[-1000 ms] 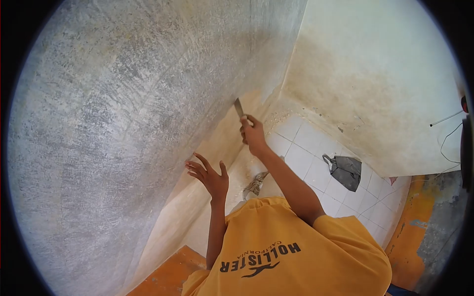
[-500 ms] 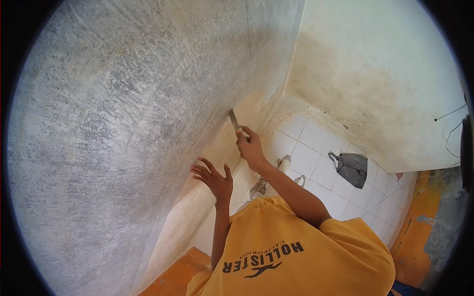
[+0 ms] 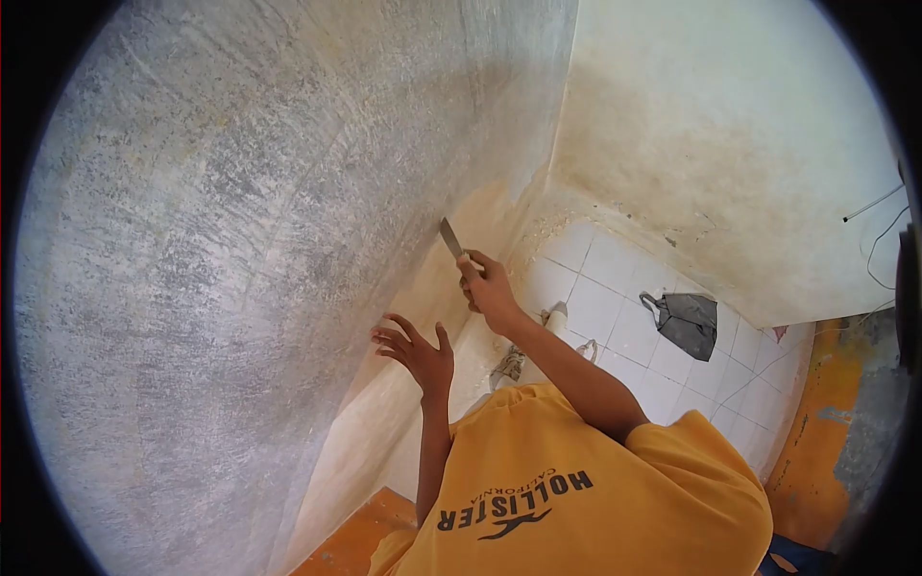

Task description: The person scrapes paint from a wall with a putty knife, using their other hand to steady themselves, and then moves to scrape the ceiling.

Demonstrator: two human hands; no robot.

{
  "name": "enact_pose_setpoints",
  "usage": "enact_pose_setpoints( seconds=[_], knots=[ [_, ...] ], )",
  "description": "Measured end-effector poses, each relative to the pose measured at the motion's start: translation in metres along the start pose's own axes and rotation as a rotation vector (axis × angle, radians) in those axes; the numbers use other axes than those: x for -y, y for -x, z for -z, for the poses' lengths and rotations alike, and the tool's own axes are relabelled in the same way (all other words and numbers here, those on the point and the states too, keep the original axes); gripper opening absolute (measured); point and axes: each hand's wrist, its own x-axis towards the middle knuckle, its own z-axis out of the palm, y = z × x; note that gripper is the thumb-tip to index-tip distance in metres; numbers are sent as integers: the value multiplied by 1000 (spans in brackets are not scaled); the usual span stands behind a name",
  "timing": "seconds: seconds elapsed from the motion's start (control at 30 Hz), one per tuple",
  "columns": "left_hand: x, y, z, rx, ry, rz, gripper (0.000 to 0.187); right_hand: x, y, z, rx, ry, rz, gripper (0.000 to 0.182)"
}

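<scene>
The scraper (image 3: pixel 450 236) is in my right hand (image 3: pixel 488 296), fingers closed round its handle, blade beyond them at the wall (image 3: pixel 240 240); I judge it light and stiff, best gripped by that handle. My left hand (image 3: pixel 423 363) has its fingers spread by the wall, contact unclear, and a grey bag (image 3: pixel 689 326) lies right of both hands.

Relative to the earlier views: scraper (image 3: pixel 451 237) in right hand (image 3: pixel 492 296), drawn along the grey wall (image 3: pixel 211 240) to a position nearer the left hand (image 3: pixel 421 360) | newly exposed beside the right forearm (image 3: pixel 567 370): pale loop (image 3: pixel 588 346) over white tiles (image 3: pixel 595 307) | more visible, lower right: dark blue cloth (image 3: pixel 805 559)
</scene>
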Motion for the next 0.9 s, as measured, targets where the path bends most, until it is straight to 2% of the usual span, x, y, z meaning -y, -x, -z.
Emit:
enact_pose_setpoints(
  seconds=[0.17,0.3,0.4,0.43,0.53,0.63,0.77,0.9],
  knots=[
    [3,0,-1,-24,-23,-25,97,1,-40,24,33,-37,16,34],
    [5,-1,-6,-12,-35,-10,97,4,-4,2,18,30,20,27],
    [3,3,-2,6,-32,-9,97,4,-43,20,-5,-98,11,33],
    [3,1,1,4,-27,-22,97,4,-43,24,33,-60,35,32],
    [5,0,-3,-15,-39,-32,97,-2,-28,9,-95,94,83,28],
    [2,-1,-3,14,-50,15,97,4,-17,2,-76,45,29,30],
    [6,-1,-7,-14,-54,-14,98,2,-50,30,19,23,32,40],
    [3,-4,-10,-4,-46,18,99,9,-17,11,4,87,6,37]
  ],
)
